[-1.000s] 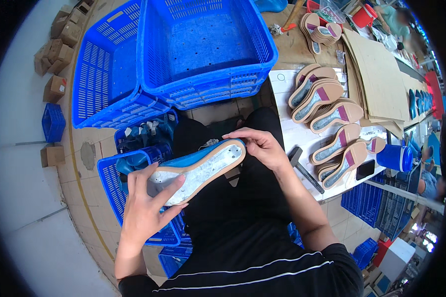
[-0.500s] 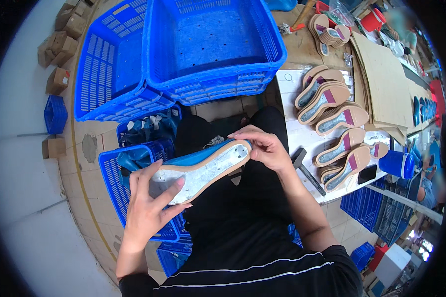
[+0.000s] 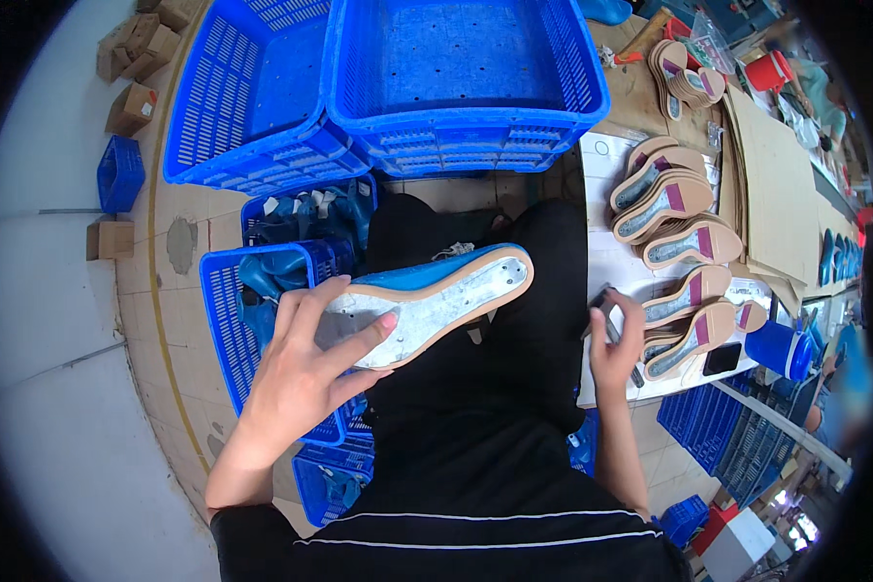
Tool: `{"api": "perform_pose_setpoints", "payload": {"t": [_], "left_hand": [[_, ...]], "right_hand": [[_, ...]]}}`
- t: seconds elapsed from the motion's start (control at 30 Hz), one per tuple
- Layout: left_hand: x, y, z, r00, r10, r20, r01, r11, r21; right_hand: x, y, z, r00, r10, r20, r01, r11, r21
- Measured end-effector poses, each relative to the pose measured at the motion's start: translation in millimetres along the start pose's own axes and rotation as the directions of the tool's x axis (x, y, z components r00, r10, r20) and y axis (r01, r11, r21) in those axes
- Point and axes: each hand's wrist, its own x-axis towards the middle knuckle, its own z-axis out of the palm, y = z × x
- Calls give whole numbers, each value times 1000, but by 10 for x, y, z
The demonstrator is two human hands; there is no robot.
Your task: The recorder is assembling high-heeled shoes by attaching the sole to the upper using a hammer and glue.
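Note:
A blue shoe last lies tilted across my lap, its grey metal-plated underside facing up inside a tan insole rim. My left hand grips its wider end, with the thumb pressed on the metal plate. The narrow heel end points right and is free. At the table's near edge, my right hand curls its fingers round a hammer. The hand hides much of the hammer, which still rests on the table. Just beyond it are stacked tan insoles with grey plates and purple patches.
Large blue crates stand in front of me. Smaller crates of blue lasts are on the left. The table on my right bears more insoles, cardboard sheets, a phone and a blue jug.
My right hand has let go of the heel end and moved right to the hammer. The left hand keeps its hold on the shoe last. The view has shifted slightly.

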Motion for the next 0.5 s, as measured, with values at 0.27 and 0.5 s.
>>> {"api": "perform_pose_setpoints", "payload": {"t": [0.27, 0.5], "left_hand": [[-26, 24, 75, 998, 30, -62, -32, 999, -24], [21, -128, 494, 956, 222, -193, -203, 973, 113]], "right_hand": [[-564, 801, -120, 971, 90, 223, 67, 790, -609], [-543, 884, -88, 965, 119, 235, -39, 947, -319]]}}
